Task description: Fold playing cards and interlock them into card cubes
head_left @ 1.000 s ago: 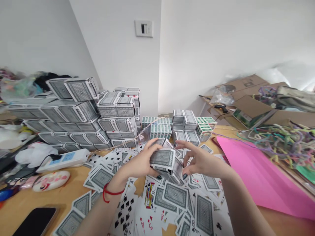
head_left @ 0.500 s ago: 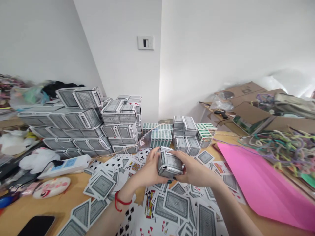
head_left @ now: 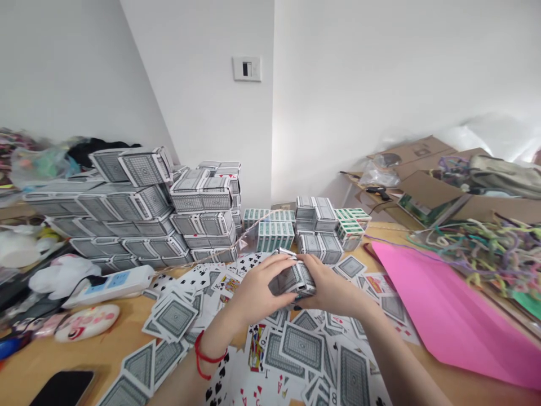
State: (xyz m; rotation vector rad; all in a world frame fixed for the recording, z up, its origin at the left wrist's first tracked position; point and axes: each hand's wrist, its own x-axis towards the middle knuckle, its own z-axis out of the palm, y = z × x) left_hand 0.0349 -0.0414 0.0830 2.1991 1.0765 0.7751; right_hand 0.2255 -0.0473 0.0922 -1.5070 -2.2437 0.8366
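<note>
My left hand (head_left: pixel 257 290) and my right hand (head_left: pixel 327 287) both grip one card box (head_left: pixel 293 277) with a grey patterned back, held just above the table. The left fingers curl over its top, the right hand closes on its right side. A red string circles my left wrist (head_left: pixel 207 355). Loose playing cards (head_left: pixel 304 349) lie scattered face up and face down under and around my hands.
A wall of stacked card boxes (head_left: pixel 139 214) stands at the back left; smaller stacks (head_left: pixel 316 225) sit behind my hands. A pink sheet (head_left: pixel 435 316) lies right, coloured strings (head_left: pixel 477 242) and cardboard boxes (head_left: pixel 426 186) beyond. A phone (head_left: pixel 63 389), white device (head_left: pixel 112 282) and plush toys (head_left: pixel 63 273) are left.
The hands have closed together around the card box and turned it; the right hand, open a second ago, now grips its side. The view shifted slightly.
</note>
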